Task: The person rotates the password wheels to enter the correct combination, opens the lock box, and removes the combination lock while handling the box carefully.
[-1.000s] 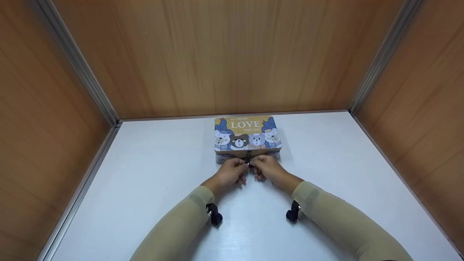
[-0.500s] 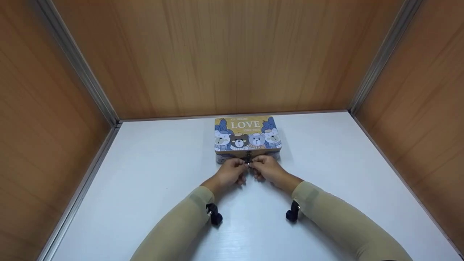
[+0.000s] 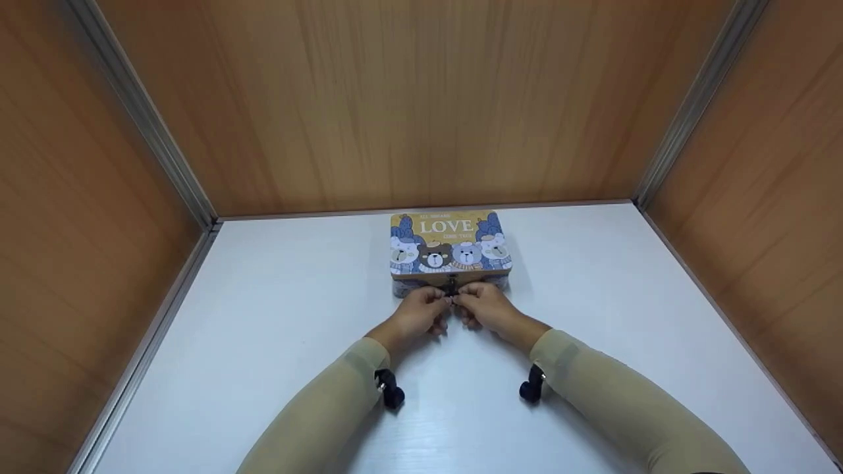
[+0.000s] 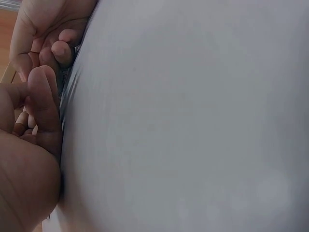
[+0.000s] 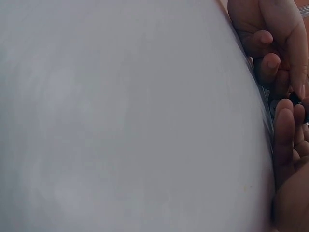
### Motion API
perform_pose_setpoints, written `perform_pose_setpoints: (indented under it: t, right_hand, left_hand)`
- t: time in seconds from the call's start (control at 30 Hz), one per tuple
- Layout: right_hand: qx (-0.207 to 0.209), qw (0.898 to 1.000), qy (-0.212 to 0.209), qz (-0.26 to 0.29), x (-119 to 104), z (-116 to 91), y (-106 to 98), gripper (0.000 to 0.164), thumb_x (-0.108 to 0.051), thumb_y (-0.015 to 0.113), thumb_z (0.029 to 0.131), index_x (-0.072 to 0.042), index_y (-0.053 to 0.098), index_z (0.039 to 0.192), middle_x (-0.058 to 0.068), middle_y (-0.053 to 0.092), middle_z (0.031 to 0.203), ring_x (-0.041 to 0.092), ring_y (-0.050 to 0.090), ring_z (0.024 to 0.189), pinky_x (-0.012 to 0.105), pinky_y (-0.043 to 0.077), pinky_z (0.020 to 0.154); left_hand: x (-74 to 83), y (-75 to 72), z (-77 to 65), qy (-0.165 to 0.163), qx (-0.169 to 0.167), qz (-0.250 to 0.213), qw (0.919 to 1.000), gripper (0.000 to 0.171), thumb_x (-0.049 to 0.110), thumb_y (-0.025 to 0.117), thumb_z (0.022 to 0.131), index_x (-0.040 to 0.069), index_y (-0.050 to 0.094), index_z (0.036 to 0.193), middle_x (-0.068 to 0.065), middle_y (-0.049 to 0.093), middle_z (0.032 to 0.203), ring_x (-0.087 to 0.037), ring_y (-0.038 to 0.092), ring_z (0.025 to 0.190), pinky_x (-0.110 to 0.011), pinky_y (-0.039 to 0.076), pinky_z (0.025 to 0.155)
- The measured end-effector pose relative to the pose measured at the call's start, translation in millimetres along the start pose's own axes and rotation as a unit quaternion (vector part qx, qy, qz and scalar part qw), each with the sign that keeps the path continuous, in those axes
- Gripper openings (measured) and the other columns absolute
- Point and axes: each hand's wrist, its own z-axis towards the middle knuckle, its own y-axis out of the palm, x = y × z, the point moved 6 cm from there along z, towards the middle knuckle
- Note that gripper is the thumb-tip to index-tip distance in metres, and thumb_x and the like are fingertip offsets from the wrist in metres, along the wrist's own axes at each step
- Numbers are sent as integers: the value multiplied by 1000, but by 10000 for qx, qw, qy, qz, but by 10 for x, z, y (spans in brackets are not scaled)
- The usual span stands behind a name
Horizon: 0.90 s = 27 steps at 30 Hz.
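Observation:
A closed tin box [image 3: 451,243] with bears and the word LOVE on its lid stands at the table's back edge. Its dark clasp [image 3: 452,283] sits at the middle of the front. Just below this clasp the fingertips of my left hand [image 3: 416,313] and right hand [image 3: 489,308] meet, thumb and forefinger of each pinched together. Between them, in the right wrist view, shows a small black piece [image 5: 295,98]; fingers mostly hide it, and I cannot tell its kind. The other fingers of both hands are curled loosely near the tabletop.
The white table [image 3: 283,296] reaches wood-grain panels at the back [image 3: 421,105], left and right. Grey metal rails [image 3: 141,112] run along the corners. A small black camera hangs at each wrist, the left camera [image 3: 392,395] and the right camera [image 3: 531,390] facing inward.
Both hands stay at the clasp with only slight finger movement. A shiny bit seen between the fingertips earlier is now less visible. The box has not moved.

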Motion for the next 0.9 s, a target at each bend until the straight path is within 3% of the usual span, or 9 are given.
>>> perform_pose_setpoints:
  t: [0.7, 0.9]
  right_hand:
    - [-150, 9999, 42, -48, 18, 14, 10, 15, -15, 65, 110, -5, 76, 106, 1, 64, 73, 11, 64, 61, 22, 54, 54]
    - [-216, 9997, -68, -73, 11, 9, 23, 19, -16, 64, 113, -5, 72, 100, 0, 64, 72, 11, 62, 60, 22, 53, 54]
  left_hand:
    - [25, 10, -13, 72, -88, 53, 9999, 23, 19, 61, 118, -2, 68, 125, -4, 67, 80, -12, 65, 64, -24, 58, 58]
    - [19, 10, -5, 58, -83, 86, 9999, 24, 19, 62, 117, -2, 68, 127, -5, 68, 80, -12, 66, 65, -24, 58, 59]
